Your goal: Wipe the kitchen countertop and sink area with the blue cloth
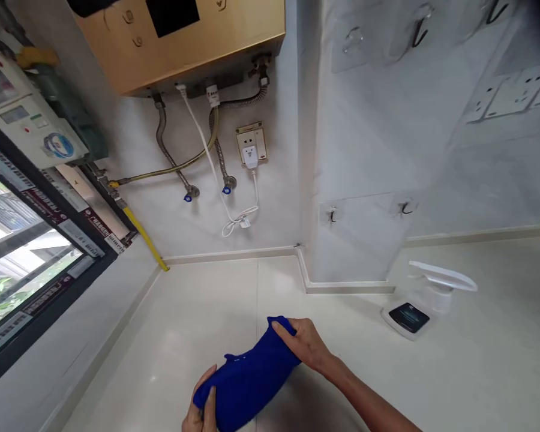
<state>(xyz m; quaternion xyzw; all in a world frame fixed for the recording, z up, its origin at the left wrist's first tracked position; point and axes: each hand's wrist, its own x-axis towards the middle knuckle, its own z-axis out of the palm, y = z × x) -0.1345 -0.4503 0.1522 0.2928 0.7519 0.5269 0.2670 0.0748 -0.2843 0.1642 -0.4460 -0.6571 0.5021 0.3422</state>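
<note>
Your left hand [202,405] and right hand [308,343] have fingers gripping opposite ends of the blue cloth [251,381] above the tabletop [207,306]; should either grip loosen, that end could droop.

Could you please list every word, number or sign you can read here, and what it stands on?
No text reads clearly.
Window-frame strips: lettering too blurred.
Meter: labels too small.
Gold unit: symbols too blurred.
Blue cloth: white marks too small.
Dark panel: print too small.

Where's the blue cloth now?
Lower centre of the head view: the blue cloth is held between left hand and right hand, over the white countertop.
</note>
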